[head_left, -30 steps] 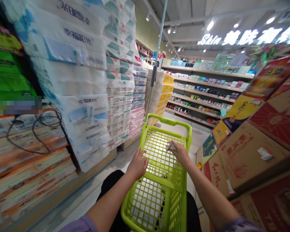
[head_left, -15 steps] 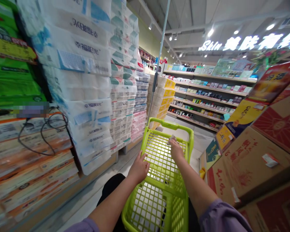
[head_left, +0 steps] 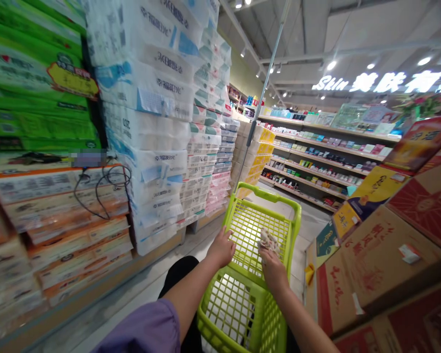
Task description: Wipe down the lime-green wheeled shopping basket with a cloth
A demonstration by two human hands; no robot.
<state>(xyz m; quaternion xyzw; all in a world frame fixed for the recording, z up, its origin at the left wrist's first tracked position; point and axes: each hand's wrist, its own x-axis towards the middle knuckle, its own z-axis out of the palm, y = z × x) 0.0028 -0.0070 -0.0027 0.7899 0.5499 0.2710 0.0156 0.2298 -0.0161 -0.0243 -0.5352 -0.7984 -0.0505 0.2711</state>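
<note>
A lime-green plastic shopping basket with a lattice of square holes stands tilted in front of me, between my knees. My left hand is closed on its left rim, fingers curled over the edge. In my right hand is a crumpled, pale, dirty-looking cloth, pressed against the lattice on the basket's right part. The fingers under the cloth are partly hidden.
Tall stacks of tissue packs line the left, with a cable hanging over orange-and-white packs. Cardboard cartons rise close on the right. A thin metal pole stands behind the basket; stocked shelves lie beyond.
My right hand has drawn the cloth down the lattice towards me. My left hand stays on the rim. The view has turned a little left, so the basket appears further right.
</note>
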